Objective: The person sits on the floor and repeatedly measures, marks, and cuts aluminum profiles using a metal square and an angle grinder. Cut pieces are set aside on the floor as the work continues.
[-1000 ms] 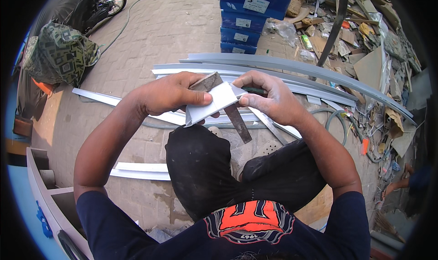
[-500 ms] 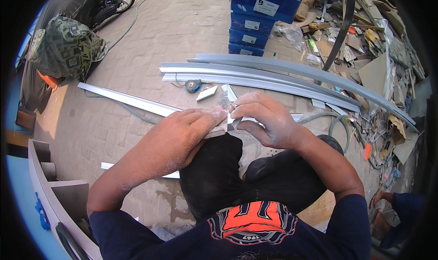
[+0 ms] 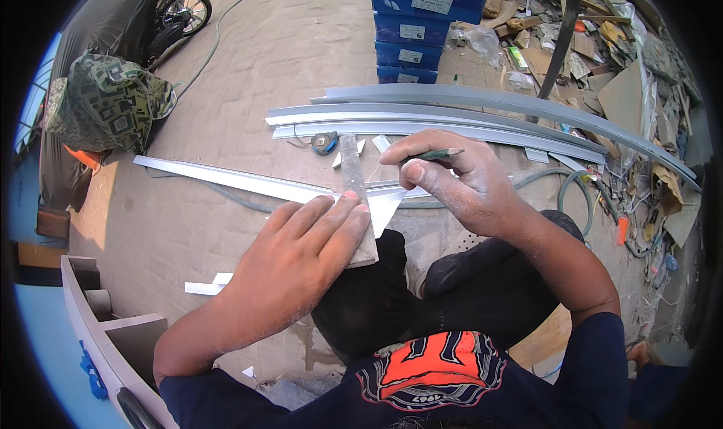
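My left hand (image 3: 297, 256) presses its fingertips on a grey metal square (image 3: 351, 161) and grips it against a white piece (image 3: 385, 210) over my left knee; the thumb is hidden. My right hand (image 3: 467, 184) pinches a short dark green pencil (image 3: 440, 154) just right of the square, held above the white piece. A blue tape measure (image 3: 324, 143) and small white offcuts lie beyond the square.
Long metal profiles (image 3: 489, 131) lie across the paving (image 3: 226, 67) ahead, with a hose. Stacked blue boxes (image 3: 410, 56) stand behind, debris (image 3: 633, 90) is heaped right, a covered motorbike stands left. A white cabinet (image 3: 135, 323) is lower left, another person (image 3: 651, 372) lower right.
The white piece and square have turned, the square's blade now pointing away from me. My left hand has moved on top of them; my right hand has come away, holding the pencil.
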